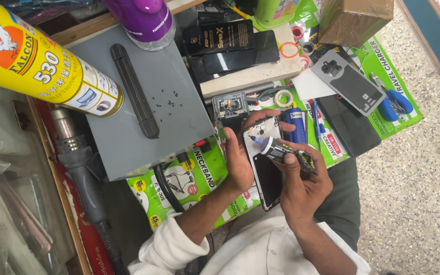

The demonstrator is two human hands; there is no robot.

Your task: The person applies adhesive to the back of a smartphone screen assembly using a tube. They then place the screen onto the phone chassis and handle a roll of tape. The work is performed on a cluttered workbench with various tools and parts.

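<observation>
We work in a tight spot: the tabletop (pixel 281 71) is crowded with phone parts, so the only open room is over our lap, and to the right the speckled floor (pixel 413 193) lies bare past the table's edge. A grey pad (pixel 143 102) fills the far left, with a black bar (pixel 134 90) lying on it and small screws (pixel 171 99) scattered beside that. A yellow spray can (pixel 42 63) juts in from the upper left, and a heat gun (pixel 80 163) hangs below it.

Both our forearms reach up from the near edge, white sleeves pushed back. Our left hand (pixel 238 158) wraps the phone frame (pixel 263 168) from the left side, fingers curled over its top edge, holding it upright over our lap. Our right hand (pixel 301 183) is closed around a small glue tube (pixel 283 153), thumb pressed on top, its nozzle touching the frame's upper part.
</observation>
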